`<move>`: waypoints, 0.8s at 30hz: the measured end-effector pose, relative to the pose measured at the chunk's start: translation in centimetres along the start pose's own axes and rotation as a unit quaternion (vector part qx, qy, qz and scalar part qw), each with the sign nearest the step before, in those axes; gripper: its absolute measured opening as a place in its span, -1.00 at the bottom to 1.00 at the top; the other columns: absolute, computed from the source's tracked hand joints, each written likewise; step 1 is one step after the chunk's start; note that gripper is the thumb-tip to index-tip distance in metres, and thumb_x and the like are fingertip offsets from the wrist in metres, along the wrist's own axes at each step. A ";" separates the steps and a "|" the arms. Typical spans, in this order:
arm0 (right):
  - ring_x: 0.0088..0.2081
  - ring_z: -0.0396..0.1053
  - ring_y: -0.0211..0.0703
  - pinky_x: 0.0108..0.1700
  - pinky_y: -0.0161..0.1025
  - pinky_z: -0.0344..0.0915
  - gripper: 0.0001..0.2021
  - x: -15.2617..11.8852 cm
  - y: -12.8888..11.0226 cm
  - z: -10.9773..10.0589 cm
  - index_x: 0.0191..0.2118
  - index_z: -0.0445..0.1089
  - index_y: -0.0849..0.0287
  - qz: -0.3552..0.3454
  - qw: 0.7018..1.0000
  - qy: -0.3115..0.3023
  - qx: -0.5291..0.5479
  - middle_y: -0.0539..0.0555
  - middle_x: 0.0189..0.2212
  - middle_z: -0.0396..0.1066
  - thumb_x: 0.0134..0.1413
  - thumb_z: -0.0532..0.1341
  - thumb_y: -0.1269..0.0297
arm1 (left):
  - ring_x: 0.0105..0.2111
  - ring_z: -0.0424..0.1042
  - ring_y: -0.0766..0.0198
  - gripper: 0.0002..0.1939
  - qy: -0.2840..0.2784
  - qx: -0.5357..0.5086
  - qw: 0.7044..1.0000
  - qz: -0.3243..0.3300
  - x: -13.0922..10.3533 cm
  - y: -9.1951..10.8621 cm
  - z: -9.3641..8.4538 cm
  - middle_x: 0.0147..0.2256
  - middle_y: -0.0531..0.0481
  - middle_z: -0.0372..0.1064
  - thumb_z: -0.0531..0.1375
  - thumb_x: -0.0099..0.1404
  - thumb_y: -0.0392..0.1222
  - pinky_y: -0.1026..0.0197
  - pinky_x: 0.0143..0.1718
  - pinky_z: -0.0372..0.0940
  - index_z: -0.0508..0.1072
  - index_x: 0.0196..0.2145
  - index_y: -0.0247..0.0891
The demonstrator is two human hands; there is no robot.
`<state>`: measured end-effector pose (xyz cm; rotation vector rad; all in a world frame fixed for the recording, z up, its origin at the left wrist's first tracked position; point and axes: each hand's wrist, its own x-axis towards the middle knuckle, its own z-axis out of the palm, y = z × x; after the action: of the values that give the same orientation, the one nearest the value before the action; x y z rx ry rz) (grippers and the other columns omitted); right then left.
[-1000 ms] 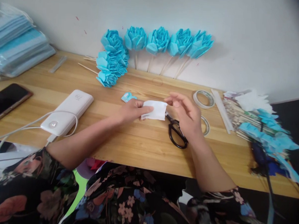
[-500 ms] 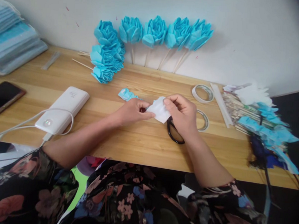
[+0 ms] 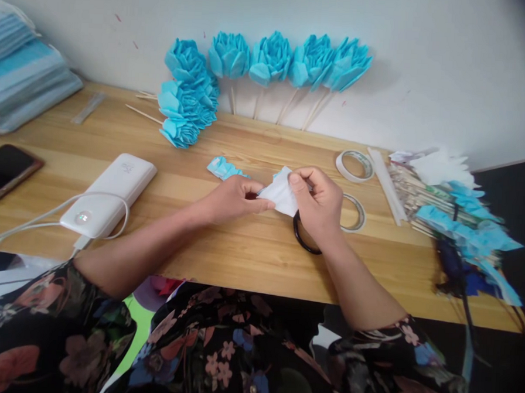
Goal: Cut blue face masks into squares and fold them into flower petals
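Between my two hands is a small piece of thin white fabric (image 3: 281, 193), with a bit of blue showing along its upper edge. My left hand (image 3: 242, 198) pinches its left corner between thumb and fingers. On its right side, the thumb and fingers of my right hand (image 3: 319, 198) grip it. Below my right hand a black loop handle (image 3: 303, 237) lies on the table, the rest of it covered by the hand. A crumpled blue strip (image 3: 226, 168) lies just beyond my left hand.
Several blue fabric roses (image 3: 272, 59) on sticks lean against the wall, others lie stacked left of them. Two tape rolls (image 3: 362, 213) are at right, near glue sticks (image 3: 387, 185) and a heap of scraps (image 3: 467, 230). At left are a power bank (image 3: 108, 191), phone (image 3: 6, 174) and mask packs (image 3: 26, 78).
The white fabric has turned and folded slightly, its left end now drawn to a narrower point. My hands stay in nearly the same place.
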<state>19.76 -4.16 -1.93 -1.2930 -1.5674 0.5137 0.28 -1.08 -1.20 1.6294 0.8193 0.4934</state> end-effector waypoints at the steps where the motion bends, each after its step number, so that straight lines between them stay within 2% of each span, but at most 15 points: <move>1: -0.50 0.25 -0.32 -0.45 -0.32 0.18 -0.83 0.0 0.0 0.0 -0.36 0.44 0.12 -0.004 1.000 0.004 -0.004 -0.08 -0.52 0.41 0.26 0.22 0.21 | -0.52 0.08 0.41 -0.68 -0.001 -0.002 1.000 0.002 0.0 0.0 -0.1 -0.55 0.13 0.09 0.21 0.18 0.03 0.32 -0.51 -0.01 0.37 -0.50 -0.31; 6: -0.47 0.31 -0.29 -0.42 -0.31 0.23 -0.83 0.2 -0.2 -0.4 -0.34 0.47 0.11 -0.021 0.999 0.000 -0.028 -0.06 -0.48 0.46 0.25 0.23 0.19 | -0.49 0.19 0.38 -0.68 0.009 0.007 0.999 0.032 0.1 -0.1 -0.8 -0.53 0.10 0.24 0.26 0.20 0.05 0.31 -0.47 0.08 0.44 -0.45 -0.30; 10: -0.48 0.31 -0.30 -0.44 -0.32 0.22 -0.83 0.1 -0.4 -0.3 -0.35 0.48 0.11 -0.036 0.998 -0.018 -0.041 -0.06 -0.49 0.47 0.24 0.25 0.18 | -0.40 0.30 0.34 -0.63 0.068 -0.013 0.993 0.093 0.6 -0.4 -1.2 -0.41 0.02 0.38 0.32 0.17 0.10 0.29 -0.38 0.18 0.52 -0.29 -0.30; 12: -0.50 0.30 -0.31 -0.45 -0.32 0.21 -0.82 -0.1 -0.5 -0.1 -0.35 0.48 0.11 -0.045 0.997 -0.035 -0.045 -0.06 -0.51 0.46 0.25 0.24 0.18 | -0.41 0.30 0.34 -0.61 0.086 -0.026 0.991 0.102 0.8 -0.7 -1.1 -0.39 0.00 0.40 0.32 0.17 0.09 0.28 -0.39 0.18 0.54 -0.23 -0.32; 16: -0.48 0.33 -0.28 -0.41 -0.29 0.24 -0.86 -0.2 -0.4 0.1 -0.30 0.48 0.11 -0.055 0.995 -0.064 -0.050 -0.05 -0.47 0.48 0.25 0.22 0.22 | -0.53 0.17 0.41 -0.70 0.104 -0.024 0.993 0.055 0.8 -0.9 -0.5 -0.55 0.08 0.24 0.25 0.24 0.00 0.30 -0.50 0.05 0.47 -0.43 -0.32; 20: -0.29 0.44 -0.17 -0.20 -0.18 0.36 -0.90 -0.1 -0.5 0.1 -0.19 0.48 0.09 -0.083 0.992 -0.087 -0.048 0.03 -0.27 0.55 0.22 0.25 0.24 | -0.56 0.07 0.44 -0.70 0.111 0.013 0.993 0.044 0.6 -0.6 0.1 -0.61 0.13 0.08 0.19 0.25 -0.13 0.30 -0.53 -0.06 0.32 -0.58 -0.30; 24: -0.31 0.42 -0.18 -0.19 -0.17 0.35 -0.93 0.0 -0.9 0.1 -0.33 0.44 0.10 -0.130 0.987 -0.090 -0.040 0.00 -0.37 0.51 0.21 0.27 0.30 | -0.55 0.05 0.44 -0.69 0.096 0.043 0.993 0.055 0.5 -0.4 0.5 -0.61 0.14 0.02 0.16 0.24 -0.18 0.30 -0.52 -0.06 0.25 -0.62 -0.29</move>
<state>19.22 -4.44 -1.29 -1.1014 -1.8924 0.4134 0.92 -1.03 -1.73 1.7325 0.9066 0.7083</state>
